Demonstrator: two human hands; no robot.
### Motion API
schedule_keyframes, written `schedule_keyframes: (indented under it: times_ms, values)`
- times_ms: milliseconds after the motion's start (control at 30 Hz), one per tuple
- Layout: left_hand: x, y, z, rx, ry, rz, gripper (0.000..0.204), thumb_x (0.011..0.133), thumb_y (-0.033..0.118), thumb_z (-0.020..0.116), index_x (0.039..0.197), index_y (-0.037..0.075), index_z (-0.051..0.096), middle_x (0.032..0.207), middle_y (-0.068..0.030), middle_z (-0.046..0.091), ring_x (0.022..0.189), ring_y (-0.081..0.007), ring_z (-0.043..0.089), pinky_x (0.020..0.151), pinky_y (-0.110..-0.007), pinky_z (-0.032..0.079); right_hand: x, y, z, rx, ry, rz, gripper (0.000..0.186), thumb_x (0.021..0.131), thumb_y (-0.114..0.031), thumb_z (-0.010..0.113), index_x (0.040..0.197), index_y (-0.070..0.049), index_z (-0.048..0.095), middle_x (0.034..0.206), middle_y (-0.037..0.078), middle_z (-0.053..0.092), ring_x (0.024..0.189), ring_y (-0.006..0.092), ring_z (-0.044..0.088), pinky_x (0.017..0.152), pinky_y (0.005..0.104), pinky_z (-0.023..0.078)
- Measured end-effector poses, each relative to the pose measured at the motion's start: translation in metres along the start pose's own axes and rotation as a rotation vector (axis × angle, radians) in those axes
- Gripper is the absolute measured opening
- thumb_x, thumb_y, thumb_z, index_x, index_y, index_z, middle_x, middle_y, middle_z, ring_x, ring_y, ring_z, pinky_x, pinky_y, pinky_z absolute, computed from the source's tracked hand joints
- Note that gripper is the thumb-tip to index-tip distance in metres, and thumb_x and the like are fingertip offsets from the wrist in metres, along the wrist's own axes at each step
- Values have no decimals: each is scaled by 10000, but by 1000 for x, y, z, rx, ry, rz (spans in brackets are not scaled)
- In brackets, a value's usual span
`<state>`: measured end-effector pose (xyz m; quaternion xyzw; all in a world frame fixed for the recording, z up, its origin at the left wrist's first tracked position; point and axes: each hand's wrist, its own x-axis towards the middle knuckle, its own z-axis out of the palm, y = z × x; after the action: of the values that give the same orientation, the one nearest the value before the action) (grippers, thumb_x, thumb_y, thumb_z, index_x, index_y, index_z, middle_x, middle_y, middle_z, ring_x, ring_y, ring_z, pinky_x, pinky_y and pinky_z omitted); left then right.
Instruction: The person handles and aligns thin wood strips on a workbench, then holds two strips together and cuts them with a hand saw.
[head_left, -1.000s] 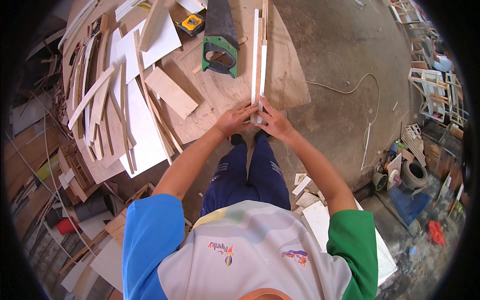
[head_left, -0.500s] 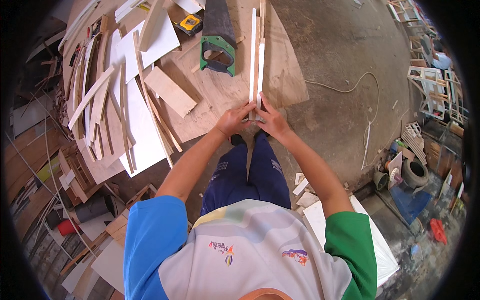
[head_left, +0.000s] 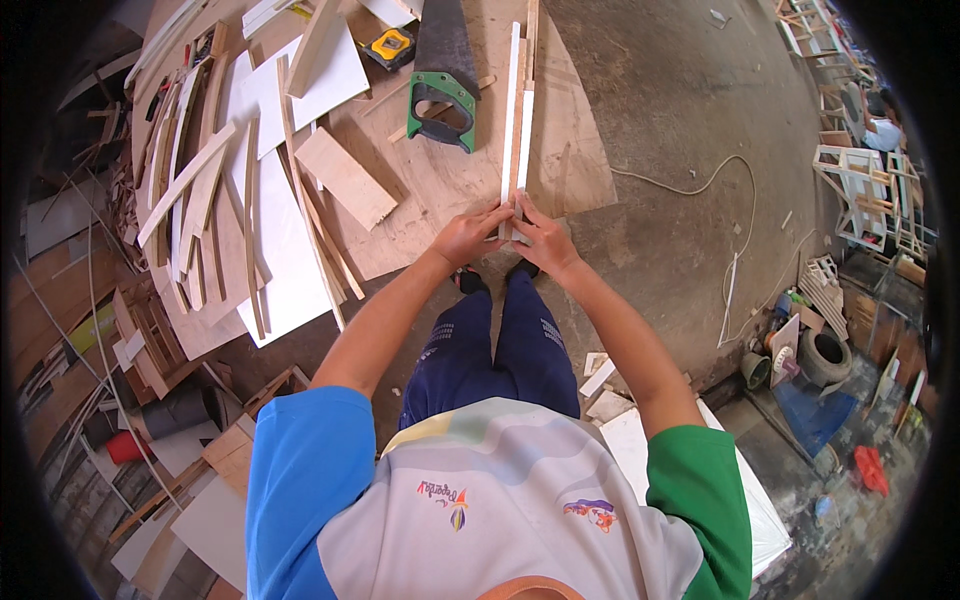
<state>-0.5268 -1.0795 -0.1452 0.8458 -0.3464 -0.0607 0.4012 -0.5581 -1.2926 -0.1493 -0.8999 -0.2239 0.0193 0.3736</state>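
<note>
Long narrow wooden strips (head_left: 525, 130), with white faces and bare wood between them, lie side by side near the right edge of the plywood tabletop (head_left: 450, 185). Their near ends stick out toward me. My left hand (head_left: 470, 236) pinches those ends from the left, fingers bent around them. From the other side my right hand (head_left: 546, 240) closes on the same ends, its fingertips on the white strip. Both hands almost meet there. A handsaw (head_left: 442, 105) with a green and black handle lies left of the strips, its blade pointing away.
A yellow and black tape measure (head_left: 389, 46) sits beyond the saw. Wooden boards (head_left: 345, 178), several slats and white panels (head_left: 285, 240) cover the left of the tabletop. A cable (head_left: 690, 190) trails over the floor at right. Wooden frames (head_left: 850, 190) and a person (head_left: 882, 132) are far right.
The view has shifted slightly. Both hands keep their hold on the near ends of the strips, which now lean a little to the right at their far end.
</note>
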Motion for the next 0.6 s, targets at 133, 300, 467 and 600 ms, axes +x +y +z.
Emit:
schedule_keyframes:
  times_ms: [133, 300, 467, 600]
  values:
    - [-1, 5, 0, -38, 14, -56, 648, 689, 95, 792, 1284, 87, 536, 1259, -154, 613, 1151, -311, 604, 880, -380, 560, 1, -2, -1, -42, 16, -27, 501, 654, -55, 801, 1136, -73, 663, 1512, 142, 371, 1281, 290, 505, 925, 370, 528]
    - [6, 17, -12, -123, -7, -158, 548, 759, 84, 729, 1282, 121, 572, 1259, -192, 604, 1027, -347, 648, 879, -401, 547, 4, -7, -12, -45, -73, -20, 486, 700, -99, 767, 1158, -26, 624, 1486, 192, 382, 1323, 351, 444, 985, 407, 489]
    - [15, 14, -16, -259, 0, -300, 348, 827, 42, 643, 1174, 71, 653, 1078, -195, 676, 934, -336, 682, 803, -376, 546, 8, -10, -24, -39, -150, -17, 523, 706, -83, 744, 1203, -16, 595, 1479, 189, 395, 1344, 356, 416, 1040, 398, 450]
    - [18, 16, -8, -279, 106, -331, 310, 823, 18, 638, 1128, 55, 675, 950, -180, 704, 867, -323, 701, 742, -360, 544, 8, -6, -26, -4, -178, -18, 570, 699, -46, 742, 1244, -27, 577, 1482, 168, 402, 1360, 330, 403, 1060, 377, 438]
